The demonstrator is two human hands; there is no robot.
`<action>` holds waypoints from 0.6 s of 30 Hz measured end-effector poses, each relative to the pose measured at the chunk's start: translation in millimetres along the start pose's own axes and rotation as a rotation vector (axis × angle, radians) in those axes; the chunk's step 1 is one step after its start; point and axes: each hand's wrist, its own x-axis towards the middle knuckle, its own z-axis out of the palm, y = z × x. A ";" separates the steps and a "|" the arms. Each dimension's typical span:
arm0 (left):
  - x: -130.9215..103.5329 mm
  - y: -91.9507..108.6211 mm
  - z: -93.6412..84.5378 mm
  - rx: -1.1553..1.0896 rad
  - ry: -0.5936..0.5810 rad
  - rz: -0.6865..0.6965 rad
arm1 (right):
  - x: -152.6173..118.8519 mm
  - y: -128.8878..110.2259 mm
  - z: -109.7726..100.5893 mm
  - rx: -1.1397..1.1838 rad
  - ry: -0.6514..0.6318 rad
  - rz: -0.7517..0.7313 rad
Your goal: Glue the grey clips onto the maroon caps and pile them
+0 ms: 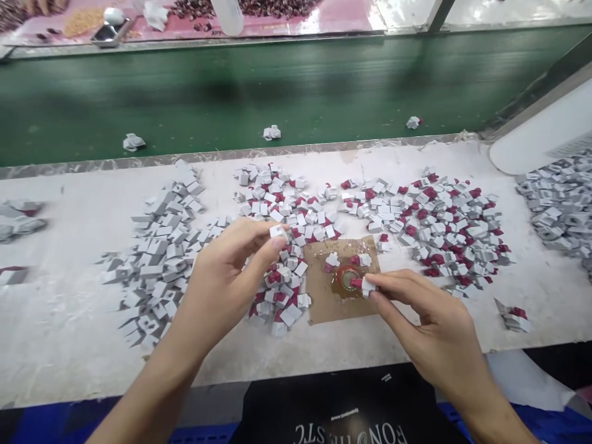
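My L hand (226, 271) pinches a small white pc (277, 232) btwn thumb & fingers, by the middle pile (287, 216). R hand (430, 327) grips a red-tipped pc (367, 287) by its white end, tip at the wet ring (345, 285) on the cardboard (324, 308). Two similar pcs (332, 258) lie there; more piles (157, 246) on desk (69, 345), L & R.
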 end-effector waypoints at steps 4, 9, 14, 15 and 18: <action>-6.2 5.3 9.0 -0.132 0.044 -0.037 | -1.1 2.4 1.9 -0.009 -0.014 -0.027; -5.8 19.1 13.2 -0.263 0.055 -0.017 | -0.6 -0.5 -2.7 0.136 0.051 0.122; 1.9 32.0 34.7 -0.511 -0.181 -0.029 | 12.9 -2.2 -1.5 0.543 0.118 0.249; 2.9 33.8 40.6 -0.570 -0.240 -0.051 | 16.3 -2.1 0.0 0.600 0.124 0.265; 3.5 37.8 55.5 -0.679 -0.359 -0.114 | 23.6 -0.8 4.7 0.653 0.132 0.301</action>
